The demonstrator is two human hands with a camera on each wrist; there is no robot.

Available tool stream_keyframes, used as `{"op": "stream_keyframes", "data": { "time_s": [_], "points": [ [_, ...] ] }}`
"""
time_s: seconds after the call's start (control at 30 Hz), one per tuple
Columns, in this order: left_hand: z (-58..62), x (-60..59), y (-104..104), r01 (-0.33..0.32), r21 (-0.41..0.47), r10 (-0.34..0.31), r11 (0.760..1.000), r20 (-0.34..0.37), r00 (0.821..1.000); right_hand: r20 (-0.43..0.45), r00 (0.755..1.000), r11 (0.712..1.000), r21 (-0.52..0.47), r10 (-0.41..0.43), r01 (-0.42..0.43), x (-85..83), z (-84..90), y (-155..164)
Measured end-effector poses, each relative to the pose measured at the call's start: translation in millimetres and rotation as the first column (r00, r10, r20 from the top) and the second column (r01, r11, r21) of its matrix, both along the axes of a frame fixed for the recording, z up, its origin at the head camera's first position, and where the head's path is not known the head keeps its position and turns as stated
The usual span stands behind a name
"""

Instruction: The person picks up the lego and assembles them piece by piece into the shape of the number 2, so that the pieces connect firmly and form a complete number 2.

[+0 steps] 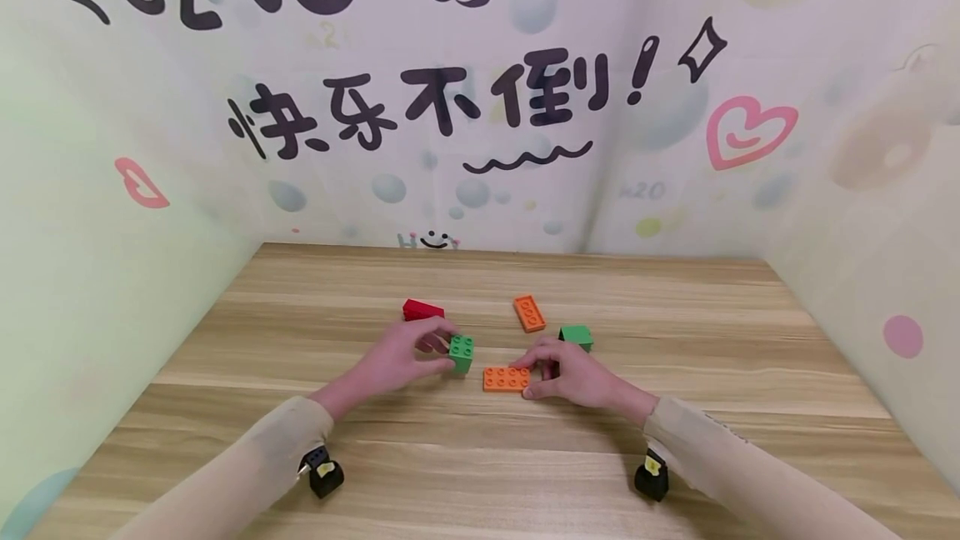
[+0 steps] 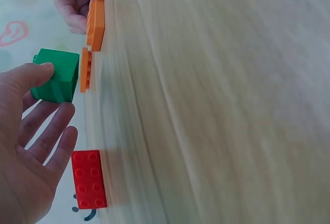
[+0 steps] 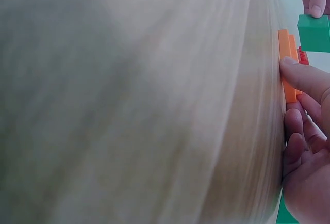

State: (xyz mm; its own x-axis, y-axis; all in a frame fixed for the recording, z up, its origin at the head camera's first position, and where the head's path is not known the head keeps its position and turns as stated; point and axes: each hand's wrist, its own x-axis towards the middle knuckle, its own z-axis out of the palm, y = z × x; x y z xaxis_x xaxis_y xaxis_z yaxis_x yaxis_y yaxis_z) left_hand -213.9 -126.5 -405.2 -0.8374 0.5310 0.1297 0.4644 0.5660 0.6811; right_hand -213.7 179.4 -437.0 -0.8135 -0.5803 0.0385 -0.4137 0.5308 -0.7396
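My left hand [image 1: 397, 362] pinches a square green toy brick [image 1: 461, 354] with several studs on top; the left wrist view shows the thumb against one face of this brick [image 2: 59, 66] and it looks raised off the table. To its right, my right hand [image 1: 576, 375] grips the right end of a flat orange brick [image 1: 504, 379], which lies studs up. In the right wrist view the thumb presses on the side of that orange brick [image 3: 285, 82], near the tabletop. A small gap separates the green brick from the orange one.
Behind the left hand a red brick [image 1: 423, 309] stands on its side, studs facing sideways. Another orange brick [image 1: 529, 313] lies hollow side up farther back. A second green brick [image 1: 577, 337] sits just behind the right hand. A printed cloth [image 1: 480, 215] borders the wooden table [image 1: 480, 473].
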Motion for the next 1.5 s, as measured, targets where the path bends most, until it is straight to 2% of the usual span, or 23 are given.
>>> {"op": "stream_keyframes", "data": {
  "time_s": [0.4, 0.87, 1.17, 1.5],
  "points": [
    [-1.8, 1.2, 18, -0.028, 0.04, 0.026, 0.999, 0.054, 0.998, 0.011, 1.0, 1.0, 0.007, -0.009, 0.009, 1.6, 1.8, 0],
    [-9.4, 1.1, 32, -0.037, 0.125, 0.023, 0.991, 0.117, 0.993, -0.002, 1.0, 1.0, -0.006, 0.017, -0.017, 0.9, 1.1, 1],
    [-14.7, 2.6, 38, -0.013, 0.169, -0.005, 0.986, 0.108, 0.994, -0.012, 0.999, 0.999, -0.02, 0.029, -0.029, 0.3, 0.0, 1],
    [-17.2, 2.9, 44, -0.024, 0.179, 0.003, 0.984, 0.116, 0.993, 0.011, 1.0, 1.0, -0.006, 0.01, -0.01, 1.1, 1.5, 1]
  ]
}}
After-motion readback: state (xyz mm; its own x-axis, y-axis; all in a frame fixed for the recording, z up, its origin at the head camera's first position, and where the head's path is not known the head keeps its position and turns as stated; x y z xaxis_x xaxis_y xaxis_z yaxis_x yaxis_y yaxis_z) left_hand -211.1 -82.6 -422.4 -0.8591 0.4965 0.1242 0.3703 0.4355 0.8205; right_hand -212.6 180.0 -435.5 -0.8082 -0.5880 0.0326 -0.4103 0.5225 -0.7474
